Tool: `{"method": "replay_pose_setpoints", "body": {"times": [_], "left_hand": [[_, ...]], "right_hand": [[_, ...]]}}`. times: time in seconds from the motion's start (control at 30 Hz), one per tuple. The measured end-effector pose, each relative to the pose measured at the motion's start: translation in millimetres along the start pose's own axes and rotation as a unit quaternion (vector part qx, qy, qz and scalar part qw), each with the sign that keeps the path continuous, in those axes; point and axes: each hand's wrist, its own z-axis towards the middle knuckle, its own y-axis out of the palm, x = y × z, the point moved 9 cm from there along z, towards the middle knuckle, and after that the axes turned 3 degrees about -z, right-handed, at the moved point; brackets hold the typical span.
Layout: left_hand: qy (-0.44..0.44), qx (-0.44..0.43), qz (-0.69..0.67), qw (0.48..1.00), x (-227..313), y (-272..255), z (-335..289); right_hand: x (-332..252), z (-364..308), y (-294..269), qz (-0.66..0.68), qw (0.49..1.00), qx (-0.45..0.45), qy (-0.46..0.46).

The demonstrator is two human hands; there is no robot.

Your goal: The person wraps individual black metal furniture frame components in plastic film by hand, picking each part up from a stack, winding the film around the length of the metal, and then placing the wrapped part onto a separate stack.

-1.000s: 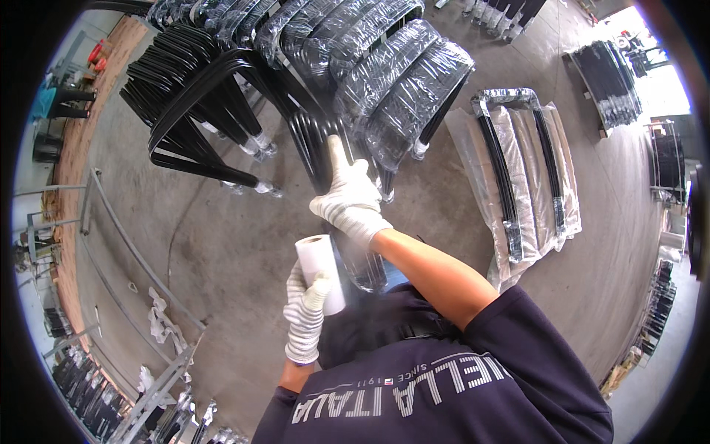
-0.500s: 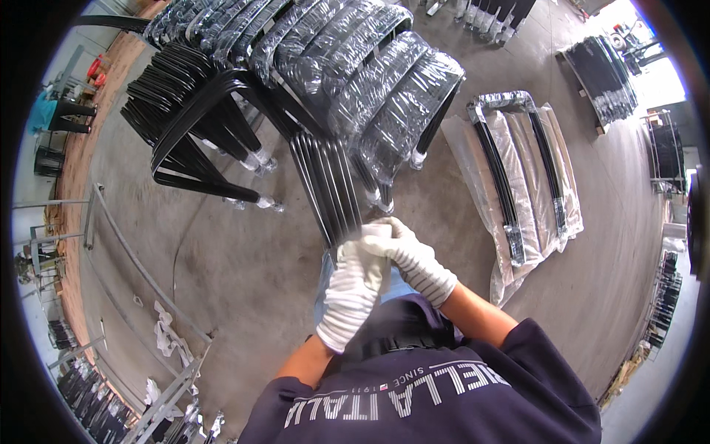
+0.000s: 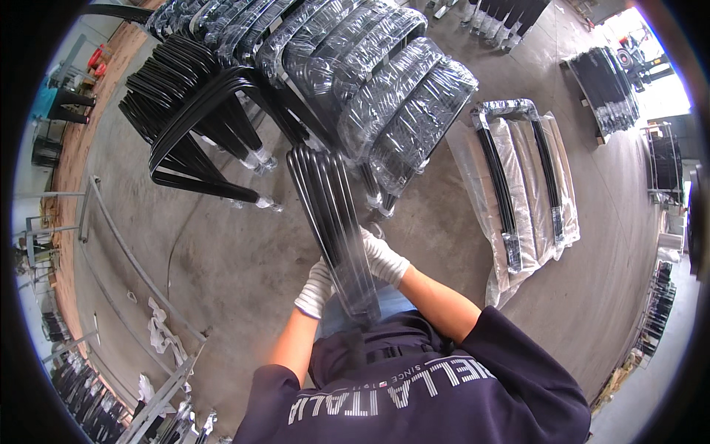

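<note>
Tube bundle: black bent tubes (image 3: 325, 192) held together lengthwise, sloped from the stacked frames down to the wearer's waist.
Left hand: gloved left hand (image 3: 316, 287) set against the bundle's left side; fingers hidden beneath, grip cannot be told.
Right hand: gloved right hand (image 3: 384, 259) set against the opposite side, a little higher; fingertips likewise covered, closure cannot be told.
Film, done: a hazy sheen is seen on the near length, judged to be clear film; cover judged partial.
Film, left: upper length seen bare and glossy; underside hidden.
Wrapped stock: film-covered frames (image 3: 414, 111) crowded just right of the bundle's upper end.
Bare stock: black frames (image 3: 166, 81) massed at upper left, tube ends capped in film.
Floor, right: a black frame (image 3: 488, 159) laid on plastic sheeting (image 3: 523, 174), well apart.
Floor, left: bent metal rail (image 3: 137, 255) and white scraps (image 3: 161, 329).
In the way: room at the upper end judged tight, hemmed by stock on both sides; near end crowded by the wearer's body.
</note>
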Motion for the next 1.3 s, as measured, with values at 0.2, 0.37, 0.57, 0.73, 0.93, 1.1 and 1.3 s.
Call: {"method": "replay_pose_setpoints", "body": {"times": [0.2,0.37,0.57,0.73,0.93,1.1,1.3], "left_hand": [[0.081,0.161,0.277,0.944,57.7,-15.4,-49.8],[0.113,0.133,0.16,0.972,106.8,38.7,-124.1],[0.159,0.145,0.137,0.967,108.6,60.1,-134.1],[0.252,0.116,0.186,0.943,95.7,117.6,-106.6],[0.309,0.177,0.485,0.799,99.7,152.6,-92.3],[0.295,0.142,0.669,0.667,97.9,183.6,-76.8],[0.15,-0.041,0.554,0.818,109.1,142.8,-41.3]], "right_hand": [[-74.8,-7.5,11.3,-0.054,0.974,0.207,-0.072],[-129.7,1.7,118.3,-0.728,0.645,0.231,-0.03],[-129.1,26.7,123.0,-0.715,0.659,0.232,0.018],[-132.9,32.8,100.1,-0.649,0.74,0.176,0.005],[-139.8,3.6,45.0,-0.414,0.898,0.133,-0.071],[-114.6,-43.2,60.9,-0.22,0.965,0.145,-0.013],[-111.2,-31.0,11.4,-0.094,0.98,0.177,0.02]]}}
